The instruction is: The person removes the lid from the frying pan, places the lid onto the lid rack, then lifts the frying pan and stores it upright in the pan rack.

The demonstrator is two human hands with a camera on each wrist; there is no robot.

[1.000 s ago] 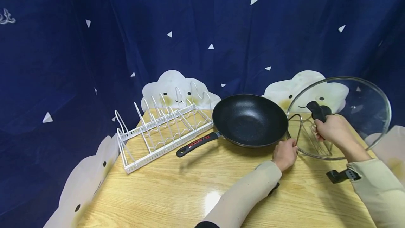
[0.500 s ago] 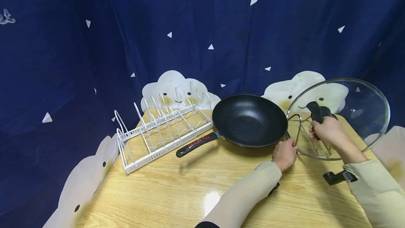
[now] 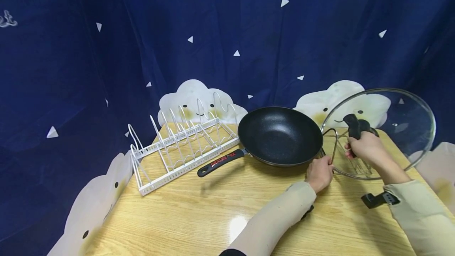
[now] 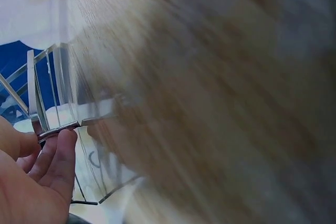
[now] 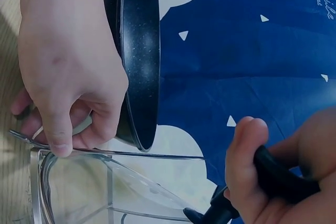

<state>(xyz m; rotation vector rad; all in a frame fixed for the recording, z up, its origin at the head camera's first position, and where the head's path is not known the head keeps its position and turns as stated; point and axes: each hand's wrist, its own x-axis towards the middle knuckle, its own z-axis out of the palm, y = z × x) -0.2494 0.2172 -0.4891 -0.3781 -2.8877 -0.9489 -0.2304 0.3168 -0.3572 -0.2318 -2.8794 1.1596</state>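
Observation:
A large glass lid (image 3: 398, 121) stands tilted on edge at the table's right end. My right hand (image 3: 366, 149) grips its black handle (image 3: 352, 123); the right wrist view shows my fingers curled round that handle (image 5: 283, 182). The lid's lower rim (image 5: 136, 153) sits in a chrome wire stand (image 3: 334, 141). My left hand (image 3: 320, 173) pinches the stand's wire loop (image 4: 58, 129) beside the pan. The black non-stick pan (image 3: 281, 135) lies on the table just left of the stand, and its rim (image 5: 139, 51) is close to my left hand (image 5: 68, 77).
A white wire rack (image 3: 181, 145) with several dividers stands at the table's back left. The pan's handle (image 3: 220, 162) points toward it. The wooden table (image 3: 199, 216) ends at a dark blue curtain with cloud shapes behind.
The lid and my right hand have shifted slightly to the left, toward the stand. My left hand has stayed on the wire loop.

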